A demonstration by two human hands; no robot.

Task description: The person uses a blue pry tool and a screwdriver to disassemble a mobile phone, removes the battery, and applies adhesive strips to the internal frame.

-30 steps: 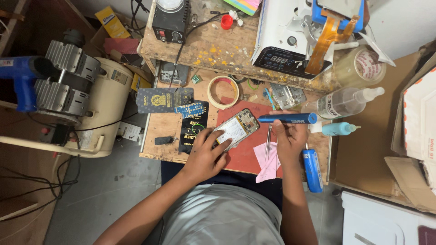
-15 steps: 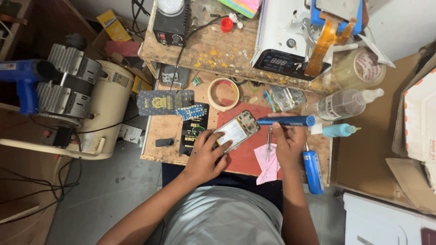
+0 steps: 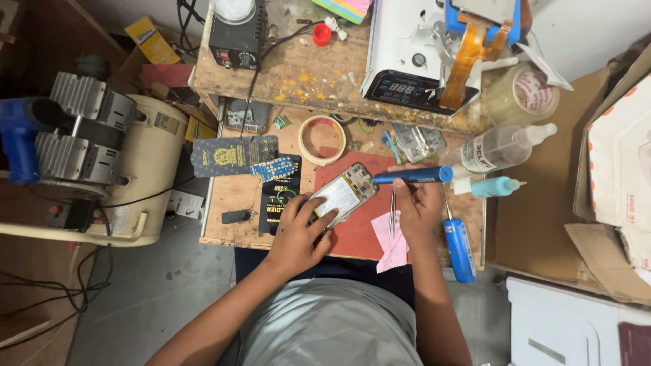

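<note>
On the red mat (image 3: 352, 234), the left hand (image 3: 302, 234) grips an opened phone (image 3: 344, 194), while the right hand (image 3: 417, 207) pinches a blue screwdriver (image 3: 412, 177).

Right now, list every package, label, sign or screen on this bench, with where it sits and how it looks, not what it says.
Dark flat package: bench's left edge, long rectangle, navy with a gold emblem.
Black packet: left of the red mat, upright rectangle with green marks.
Digital display: front of the white machine on the upper shelf, dark panel, pale digits.
Clear bottle's label: right of the mat, white band.
Opened phone: under the left hand, pale sticker inside.
</note>
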